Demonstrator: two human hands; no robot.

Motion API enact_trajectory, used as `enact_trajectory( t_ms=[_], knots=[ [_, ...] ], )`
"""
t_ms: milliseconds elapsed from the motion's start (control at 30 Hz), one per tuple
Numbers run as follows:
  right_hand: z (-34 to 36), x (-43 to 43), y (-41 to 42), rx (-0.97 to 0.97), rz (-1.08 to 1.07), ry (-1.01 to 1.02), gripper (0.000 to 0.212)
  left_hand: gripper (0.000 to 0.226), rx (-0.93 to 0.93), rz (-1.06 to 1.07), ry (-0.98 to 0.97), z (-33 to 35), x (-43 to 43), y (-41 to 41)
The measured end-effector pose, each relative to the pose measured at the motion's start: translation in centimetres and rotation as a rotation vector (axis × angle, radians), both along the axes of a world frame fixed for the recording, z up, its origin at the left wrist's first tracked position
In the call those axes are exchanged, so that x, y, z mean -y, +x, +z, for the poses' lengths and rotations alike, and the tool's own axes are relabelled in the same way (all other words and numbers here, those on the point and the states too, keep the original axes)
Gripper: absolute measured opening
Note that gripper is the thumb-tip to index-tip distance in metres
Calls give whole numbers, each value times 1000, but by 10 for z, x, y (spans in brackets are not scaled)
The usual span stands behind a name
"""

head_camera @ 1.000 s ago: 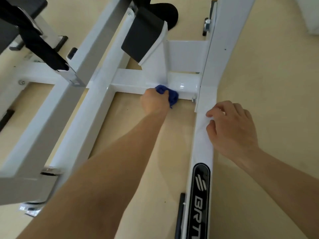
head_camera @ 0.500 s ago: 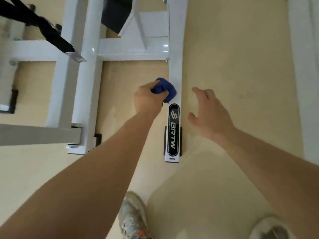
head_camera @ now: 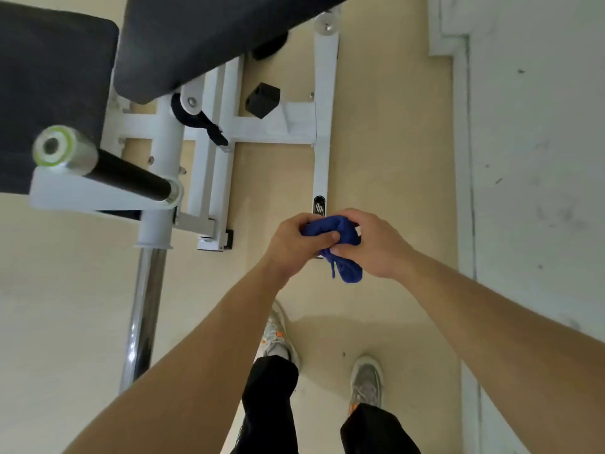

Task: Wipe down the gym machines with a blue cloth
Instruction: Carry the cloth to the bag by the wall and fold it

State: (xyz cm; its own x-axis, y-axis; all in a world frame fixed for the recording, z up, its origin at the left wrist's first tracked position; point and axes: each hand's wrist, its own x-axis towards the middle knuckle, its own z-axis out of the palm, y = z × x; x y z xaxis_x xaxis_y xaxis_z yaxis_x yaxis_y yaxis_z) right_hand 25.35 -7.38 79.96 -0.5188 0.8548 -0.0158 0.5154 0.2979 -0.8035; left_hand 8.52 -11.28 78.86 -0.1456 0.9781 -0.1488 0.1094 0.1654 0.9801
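Holds crumpled dark-blue fabric cloth (head_camera: 339,231) between both grips, over the near end of the white metal gym machine base rail (head_camera: 322,152). Pinches cloth with left grip (head_camera: 294,245), thumb on top; wraps right grip (head_camera: 378,249) round the other side. Lets one end dangle below right grip.

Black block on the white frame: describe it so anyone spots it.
Start at the white steel machine frame under the large dark padded bench. By its cross bar, near the right rail, sits a small black cube-shaped block. It is boxy, unlike the flat black strap to its left.
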Motion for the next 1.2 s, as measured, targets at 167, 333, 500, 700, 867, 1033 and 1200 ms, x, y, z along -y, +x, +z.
enact_trajectory(
  t_ms=[167,333,500,700,867,1033,1200],
  knots=[
    [-4,-28,15,129,-73,20,27,33,-214,28,-79,-15,-22,-21],
    [-17,-46,16,290,-99,32,23,31,-636,-28,-203,-32,-25,-53],
    [-46,-38,23,375,-150,-27,20,26,-849,-128,-271,-45,-28,-58],
    [-49,-43,16,492,-126,35,34,31,-974,-274,-293,-56,-32,-52],
    [-37,-63,-5,507,-144,131,32,33,-1035,-250,-287,-51,-28,-74],
    [-35,-65,-29,428,-92,-33,29,31,-1095,-220,-328,-47,-26,-99],
    [-41,-65,-36,449,-24,9,53,31,-1084,-213,-330,-45,-30,-102]
  ],
)
